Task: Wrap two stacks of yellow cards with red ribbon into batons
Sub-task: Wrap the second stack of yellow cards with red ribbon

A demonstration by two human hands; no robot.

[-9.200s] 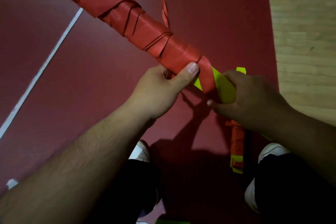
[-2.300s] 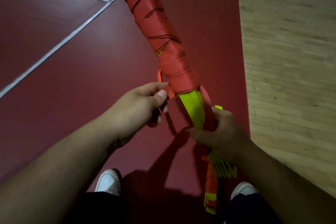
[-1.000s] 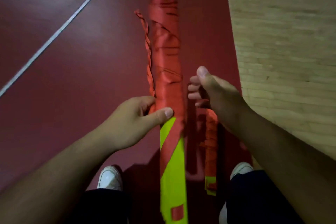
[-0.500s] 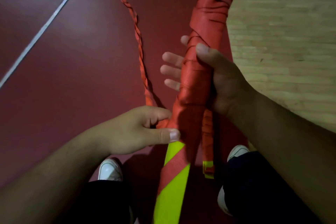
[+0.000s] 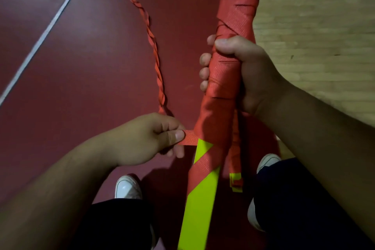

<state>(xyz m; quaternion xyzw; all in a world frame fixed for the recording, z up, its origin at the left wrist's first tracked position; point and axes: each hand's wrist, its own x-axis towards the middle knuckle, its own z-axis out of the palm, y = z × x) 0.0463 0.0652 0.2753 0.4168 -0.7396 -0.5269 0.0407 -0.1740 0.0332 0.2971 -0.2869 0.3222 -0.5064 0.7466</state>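
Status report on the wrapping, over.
Right hand grips the wrapped baton. Left hand pinches the ribbon. Near end: bare yellow cards. Loose tail lies on floor.

Setting: indoor sports hall or gymnasium. Evidence: smooth dark-red court flooring (image 5: 91,71) marked with thin white painted boundary lines (image 5: 41,33); adjoining pale wooden strip-board floor (image 5: 316,16) along its right edge.

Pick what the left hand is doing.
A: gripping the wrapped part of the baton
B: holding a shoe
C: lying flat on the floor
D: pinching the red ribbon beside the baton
D: the left hand pinches the red ribbon between thumb and fingers, right where it leaves the baton; the right hand is the one gripping the wrapped part.
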